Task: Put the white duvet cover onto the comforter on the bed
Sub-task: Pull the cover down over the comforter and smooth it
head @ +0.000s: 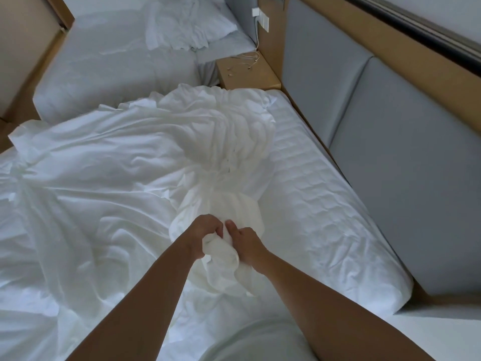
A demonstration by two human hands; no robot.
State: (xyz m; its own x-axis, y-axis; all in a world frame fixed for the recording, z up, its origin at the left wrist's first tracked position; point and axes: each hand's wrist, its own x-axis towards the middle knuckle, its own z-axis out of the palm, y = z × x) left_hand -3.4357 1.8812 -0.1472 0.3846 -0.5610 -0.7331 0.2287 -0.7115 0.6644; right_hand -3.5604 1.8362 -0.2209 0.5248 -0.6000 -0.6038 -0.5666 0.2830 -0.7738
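Observation:
The white duvet cover lies crumpled across the near bed, spreading out to the left. A bunched, rope-like roll of white fabric, the comforter wrapped in cover cloth, runs from the bed's far edge toward me. My left hand and my right hand sit close together at the near end of this roll. Both grip a wad of the white cloth between them. Where cover ends and comforter begins inside the bundle I cannot tell.
The bare quilted mattress of the near bed shows on the right, beside a grey padded wall panel. A second bed with a pillow stands beyond. Between them is a wooden nightstand with a white cable.

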